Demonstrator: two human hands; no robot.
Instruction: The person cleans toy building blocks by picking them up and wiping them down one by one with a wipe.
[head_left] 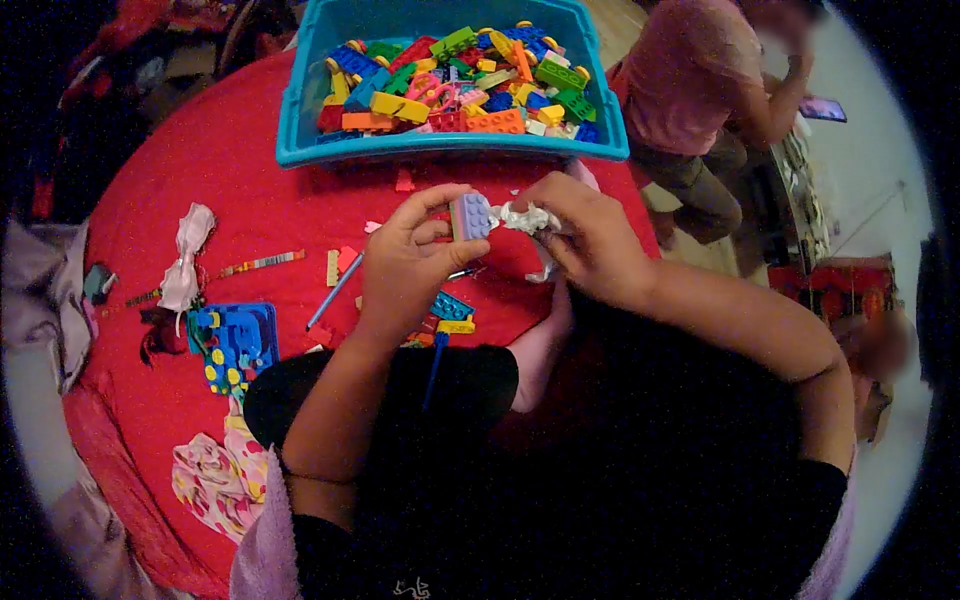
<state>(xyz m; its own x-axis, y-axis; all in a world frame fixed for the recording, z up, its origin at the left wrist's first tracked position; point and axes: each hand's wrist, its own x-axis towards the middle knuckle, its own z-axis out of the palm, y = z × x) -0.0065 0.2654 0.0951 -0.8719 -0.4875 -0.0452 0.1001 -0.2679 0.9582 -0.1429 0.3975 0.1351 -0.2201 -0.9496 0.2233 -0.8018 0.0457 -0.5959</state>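
Observation:
A lavender toy building brick [473,217] is held by its edges between the thumb and fingers of my left hand [408,245], its studs turned to the right. My right hand [600,245] pinches a crumpled white tissue or wipe [528,217]. One end of the white material reaches the brick's right side, and another end hangs below my fingers. Both hands are above the red cloth [330,215]. Under them lie a teal brick [452,305] and a yellow piece [456,327], with a blue brush-like stick [436,368] nearby.
Beyond my hands stands a teal tub [450,152] full of colourful bricks. To the left are a blue toy [245,335], a pale pink cloth [187,255], a blue pen [335,290] and a patterned cloth [215,480]. Another person [690,90] sits at the upper right near a phone [823,109].

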